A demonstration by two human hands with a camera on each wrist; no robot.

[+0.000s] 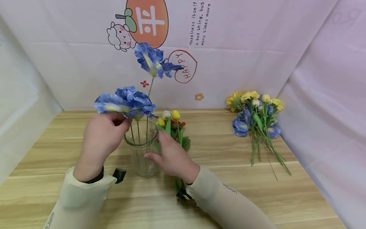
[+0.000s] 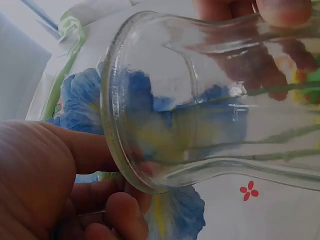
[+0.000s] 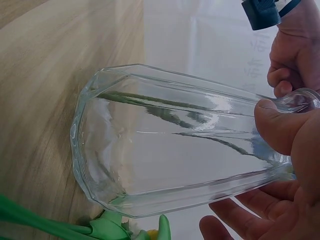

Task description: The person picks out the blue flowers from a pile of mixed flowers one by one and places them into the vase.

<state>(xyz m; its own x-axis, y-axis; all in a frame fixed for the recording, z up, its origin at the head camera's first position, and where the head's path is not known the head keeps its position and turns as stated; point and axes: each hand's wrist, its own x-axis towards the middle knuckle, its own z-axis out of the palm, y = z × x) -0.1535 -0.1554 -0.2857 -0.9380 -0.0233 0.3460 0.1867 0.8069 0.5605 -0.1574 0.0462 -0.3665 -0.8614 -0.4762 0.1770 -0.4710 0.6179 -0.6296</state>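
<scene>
A clear glass vase (image 1: 142,162) stands on the table with blue artificial irises in it. My right hand (image 1: 175,156) holds the vase from the right, its thumb (image 3: 275,125) along the near side and its fingers behind the glass. At the rim (image 2: 111,125), my left hand (image 1: 101,135) pinches the stem of a blue iris (image 1: 110,102) just under the bloom. Beside that bloom is another iris with its stem down in the vase. A taller iris (image 1: 152,60) rises above both. Through the glass, green stems (image 3: 150,100) slant towards the base.
Behind and right of the vase lie tulips (image 1: 175,115) with red flowers and green leaves, partly hidden by my right hand. At the far right lies a bunch of yellow, white and blue flowers (image 1: 257,111). A printed white cloth (image 1: 228,66) hangs behind the table.
</scene>
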